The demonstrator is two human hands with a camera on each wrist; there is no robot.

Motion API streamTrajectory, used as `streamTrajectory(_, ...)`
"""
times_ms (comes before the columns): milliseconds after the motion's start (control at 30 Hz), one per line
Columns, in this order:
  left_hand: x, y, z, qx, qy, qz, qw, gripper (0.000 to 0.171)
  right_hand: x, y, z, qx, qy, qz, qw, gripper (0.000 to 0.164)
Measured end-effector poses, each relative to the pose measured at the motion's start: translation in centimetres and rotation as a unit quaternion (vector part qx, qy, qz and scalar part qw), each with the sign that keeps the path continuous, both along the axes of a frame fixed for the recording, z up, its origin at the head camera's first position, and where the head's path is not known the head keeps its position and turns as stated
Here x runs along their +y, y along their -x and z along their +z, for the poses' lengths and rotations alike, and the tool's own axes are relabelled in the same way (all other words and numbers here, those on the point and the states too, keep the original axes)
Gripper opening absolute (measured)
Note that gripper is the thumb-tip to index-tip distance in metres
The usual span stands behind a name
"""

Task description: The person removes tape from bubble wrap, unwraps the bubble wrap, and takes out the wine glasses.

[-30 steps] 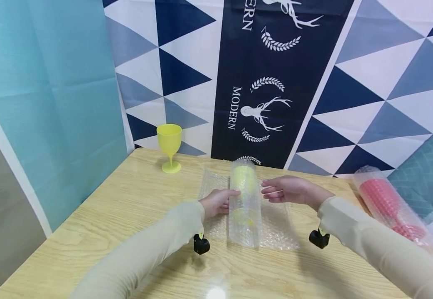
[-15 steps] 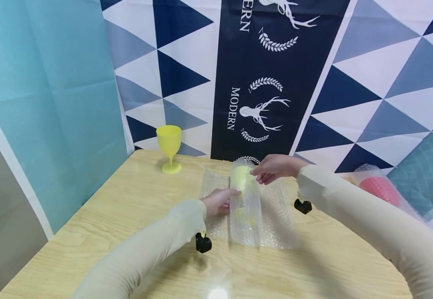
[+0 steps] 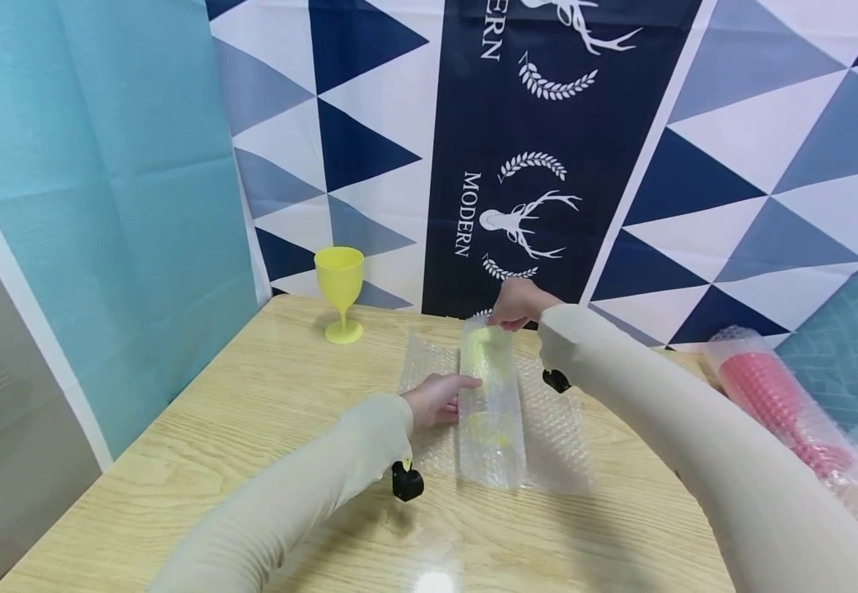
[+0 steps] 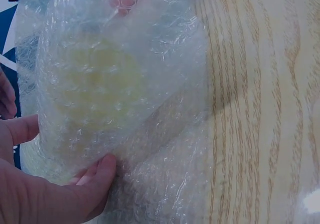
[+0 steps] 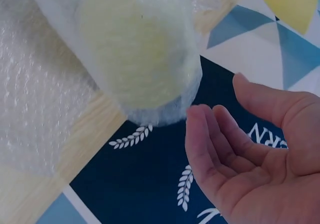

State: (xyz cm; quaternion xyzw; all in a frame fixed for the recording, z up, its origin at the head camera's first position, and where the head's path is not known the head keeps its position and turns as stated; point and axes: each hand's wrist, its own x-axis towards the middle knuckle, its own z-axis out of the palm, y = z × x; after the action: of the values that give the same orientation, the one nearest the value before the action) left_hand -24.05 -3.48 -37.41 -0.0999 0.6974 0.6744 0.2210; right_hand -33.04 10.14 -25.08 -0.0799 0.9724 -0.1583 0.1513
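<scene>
In the head view a yellow goblet rolled in bubble wrap [image 3: 490,420] lies lengthwise on the table, its colour blurred by the layers. A loose part of the bubble wrap sheet [image 3: 558,441] spreads flat beneath it. My left hand [image 3: 435,400] holds the roll from its left side, thumb on top; in the left wrist view its fingers [image 4: 102,176] bend around the wrap's edge. At the roll's far end is my right hand [image 3: 515,305]. The right wrist view shows its relaxed, bent fingers [image 5: 202,144] right at the wrap's end, thumb apart, with nothing pinched between them.
An unwrapped yellow goblet [image 3: 339,284] stands upright at the table's back left. On the right edge lies a pink goblet in bubble wrap [image 3: 777,403]. A patterned cloth [image 3: 370,107] hangs directly behind the wooden table [image 3: 251,445].
My right hand has gone from beside the roll's right side, over its upper part, to its far end. My left hand keeps its hold, and the roll stays in place.
</scene>
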Motion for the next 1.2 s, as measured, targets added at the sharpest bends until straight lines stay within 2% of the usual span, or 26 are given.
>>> streamTrajectory(67, 0.0, 0.0, 0.1, -0.002, 0.003, 0.002, 1.0, 0.052, -0.5, 0.0, -0.1, 0.014, -0.016, 0.004, 1.0, 0.025)
streamTrajectory(300, -0.1, -0.3, 0.2, -0.013, 0.01, 0.002, 0.9999, 0.057, -2.0, -0.6, -1.2, 0.038, -0.015, 0.027, 0.999, 0.032)
streamTrajectory(533, -0.2, -0.6, 0.2, -0.009, 0.014, -0.004, 0.9998, 0.057, -3.1, -0.8, -2.0, 0.073, -0.051, 0.044, 0.995, 0.04)
streamTrajectory(700, -0.2, -0.5, 0.3, -0.005, 0.01, -0.003, 0.9999, 0.06, -4.1, -1.1, -2.4, 0.077, -0.066, 0.049, 0.994, 0.033)
streamTrajectory(833, -0.2, -0.5, 0.2, -0.004, 0.006, 0.001, 1.0, 0.06, -4.5, -1.3, -2.9, 0.105, -0.09, 0.059, 0.989, 0.021)
streamTrajectory(1200, -0.2, -0.6, 0.2, -0.005, 0.005, 0.005, 1.0, 0.064, -4.8, -1.7, -3.9, 0.157, -0.114, 0.079, 0.978, 0.023)
